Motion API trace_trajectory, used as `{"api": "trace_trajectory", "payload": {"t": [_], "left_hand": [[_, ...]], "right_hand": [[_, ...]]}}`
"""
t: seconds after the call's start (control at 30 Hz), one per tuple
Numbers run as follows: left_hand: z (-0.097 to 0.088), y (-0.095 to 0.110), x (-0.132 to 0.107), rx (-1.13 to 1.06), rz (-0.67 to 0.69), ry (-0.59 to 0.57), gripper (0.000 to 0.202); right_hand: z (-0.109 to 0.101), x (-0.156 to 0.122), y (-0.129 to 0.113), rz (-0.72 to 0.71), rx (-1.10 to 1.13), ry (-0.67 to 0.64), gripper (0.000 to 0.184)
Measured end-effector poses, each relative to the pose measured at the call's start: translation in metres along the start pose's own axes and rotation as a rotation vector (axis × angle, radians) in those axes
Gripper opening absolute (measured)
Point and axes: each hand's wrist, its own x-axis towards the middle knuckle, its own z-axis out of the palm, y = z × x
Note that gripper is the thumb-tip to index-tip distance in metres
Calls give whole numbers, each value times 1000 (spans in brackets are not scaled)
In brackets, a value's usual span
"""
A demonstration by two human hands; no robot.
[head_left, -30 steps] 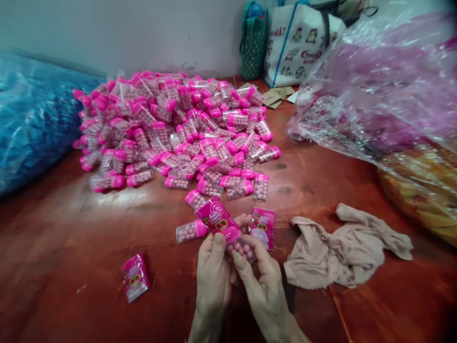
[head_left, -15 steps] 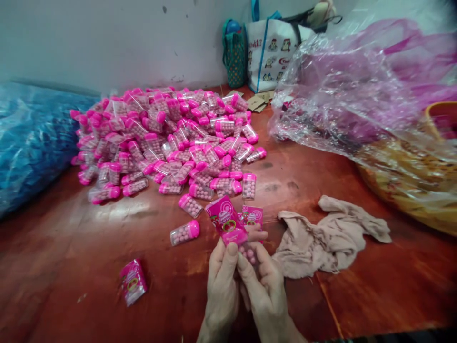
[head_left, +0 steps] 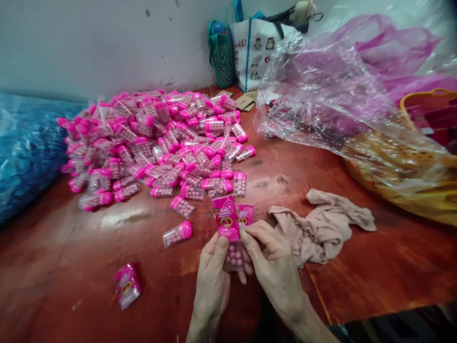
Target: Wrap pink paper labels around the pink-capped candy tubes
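Pink label sleeve (head_left: 225, 217) sits half over a clear candy tube (head_left: 233, 255), so both hands pinch it. The left hand (head_left: 213, 281) grips the tube tight, and the right hand (head_left: 272, 257) holds the sleeve's edge with closed fingertips.

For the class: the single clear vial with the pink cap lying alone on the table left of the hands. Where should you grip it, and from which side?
Grip the clear vial across its transparent barrel, coming from above with fingers on its two long sides. It lies flat and apart from the pile, so both flanks look free; the rounded pink cap would likely slip.
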Motion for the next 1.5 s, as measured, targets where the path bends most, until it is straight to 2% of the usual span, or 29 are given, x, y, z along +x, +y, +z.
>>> {"api": "trace_trajectory", "payload": {"t": [0.3, 0.43, 0.63, 0.83, 1.03, 1.2, 1.33, 1.5], "left_hand": [[-4, -6, 4, 42, 8, 19, 16], [-5, -5, 4, 13, -14, 6, 16], [-11, -3, 7, 2, -51, -47, 14], [-15, -5, 9, 20, -37, -7, 13], [-15, -7, 9, 72, -41, 0, 16], [-10, -8, 11, 59, -80, 0, 31], [-8, -9, 14, 36, -82, 56, 23], [-9, -14, 15, 53, -36, 80, 15]], "right_hand": [[9, -4, 9, -108, -127, 70, 18], [12, -3, 9, -71, -161, 77, 18], [8, 1, 6, 52, -27, -6, 15], [14, -1, 9, 5, -65, 64, 15], [17, -1, 11, 5, -183, 64, 17], [20, 3, 16, -84, -288, 164, 18], [23, 4, 21, -175, -307, 187, 16], [26, 1, 26, -196, -318, 210, 16]]}}
